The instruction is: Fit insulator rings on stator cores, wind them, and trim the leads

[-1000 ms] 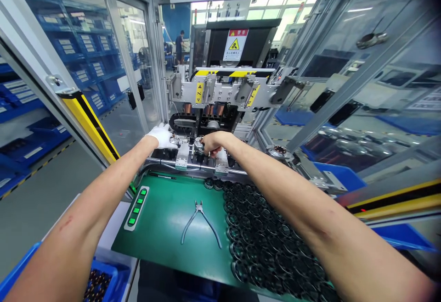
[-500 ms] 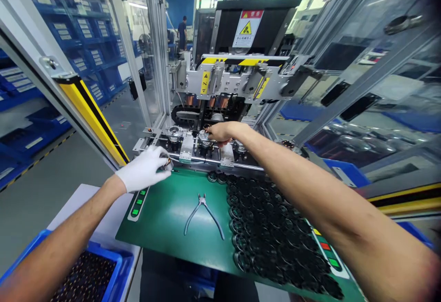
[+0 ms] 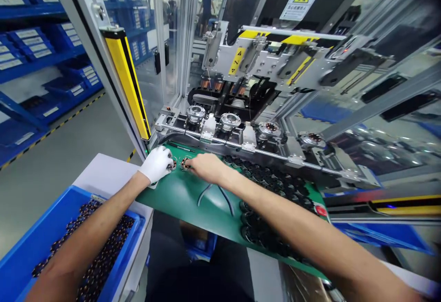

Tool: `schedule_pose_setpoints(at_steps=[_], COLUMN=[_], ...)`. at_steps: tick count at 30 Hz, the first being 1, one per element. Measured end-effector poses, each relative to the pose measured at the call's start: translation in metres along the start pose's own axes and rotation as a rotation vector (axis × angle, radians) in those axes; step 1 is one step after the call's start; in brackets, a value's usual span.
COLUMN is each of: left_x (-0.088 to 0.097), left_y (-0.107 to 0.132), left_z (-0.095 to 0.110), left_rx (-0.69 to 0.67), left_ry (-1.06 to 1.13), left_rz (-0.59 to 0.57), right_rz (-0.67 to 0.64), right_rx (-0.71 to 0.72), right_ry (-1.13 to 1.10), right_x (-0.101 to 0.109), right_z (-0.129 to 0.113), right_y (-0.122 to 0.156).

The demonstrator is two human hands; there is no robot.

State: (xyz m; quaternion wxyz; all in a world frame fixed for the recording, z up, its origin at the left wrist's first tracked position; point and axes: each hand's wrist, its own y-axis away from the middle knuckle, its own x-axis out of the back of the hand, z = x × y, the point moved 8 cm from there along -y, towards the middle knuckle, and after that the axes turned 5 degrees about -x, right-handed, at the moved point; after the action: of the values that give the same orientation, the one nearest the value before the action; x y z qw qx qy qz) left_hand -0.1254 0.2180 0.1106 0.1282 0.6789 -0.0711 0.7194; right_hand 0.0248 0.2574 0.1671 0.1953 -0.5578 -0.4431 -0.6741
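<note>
My left hand (image 3: 157, 164), in a white glove, is closed around a small round motor stator (image 3: 172, 164) with copper windings, low over the left part of the green work mat (image 3: 179, 201). Beside it, my bare right hand (image 3: 206, 168) pinches a second copper-wound stator (image 3: 185, 162). The two stators are close together, each partly hidden by fingers. Blue-handled pliers (image 3: 225, 198) lie on the mat, their head covered by my right hand. Behind, winding fixtures stand in a row; the third fixture (image 3: 269, 130) and fourth fixture (image 3: 313, 139) carry copper-wound parts.
Many black rings (image 3: 272, 178) cover the right of the mat, under my right forearm. A blue bin (image 3: 37, 242) of stators stands lower left. The machine's metal rail (image 3: 220, 140) crosses behind the mat. A yellow-black post (image 3: 127, 81) rises at left. A person (image 3: 207, 6) stands far back.
My right hand has come back from the second fixture to the mat with a stator, beside my left hand. The left hand has closed more around its stator. The view has shifted.
</note>
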Motion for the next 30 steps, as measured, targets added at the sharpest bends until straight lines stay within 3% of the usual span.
schedule_pose_setpoints(at_steps=[4,7,9,12,14,16,20,23,26,30], left_x=[0.003,0.006,0.013,0.037,0.060,0.087,0.143,0.179,0.193,0.180], left_y=[0.008,0.020,0.030,0.042,0.042,0.030,-0.036,-0.114,-0.198,-0.281], left_z=[-0.002,-0.002,-0.001,0.004,0.012,0.026,0.076,0.130,0.184,0.227], left_rx=[0.028,0.048,0.064,0.075,0.059,0.026,-0.014,-0.020,-0.074,-0.104], left_ry=[-0.020,-0.018,-0.014,-0.001,0.014,0.030,0.023,-0.029,-0.066,-0.134], left_rz=[0.011,0.000,0.002,0.043,0.100,0.168,0.320,0.403,0.401,0.328], right_rz=[-0.054,-0.018,0.023,0.084,0.119,0.154,0.215,0.175,0.112,0.071], right_rx=[0.011,0.008,-0.003,-0.048,-0.113,-0.225,-0.532,-0.705,-0.781,-0.780], right_ry=[-0.006,-0.022,-0.036,-0.059,-0.071,-0.068,-0.036,-0.055,-0.099,-0.175], right_x=[-0.037,-0.037,-0.028,-0.007,0.012,0.035,0.079,0.084,0.066,0.034], right_z=[-0.023,-0.028,-0.022,0.012,0.055,0.113,0.246,0.327,0.375,0.400], right_y=[-0.032,-0.034,-0.019,0.024,0.060,0.097,0.161,0.189,0.198,0.190])
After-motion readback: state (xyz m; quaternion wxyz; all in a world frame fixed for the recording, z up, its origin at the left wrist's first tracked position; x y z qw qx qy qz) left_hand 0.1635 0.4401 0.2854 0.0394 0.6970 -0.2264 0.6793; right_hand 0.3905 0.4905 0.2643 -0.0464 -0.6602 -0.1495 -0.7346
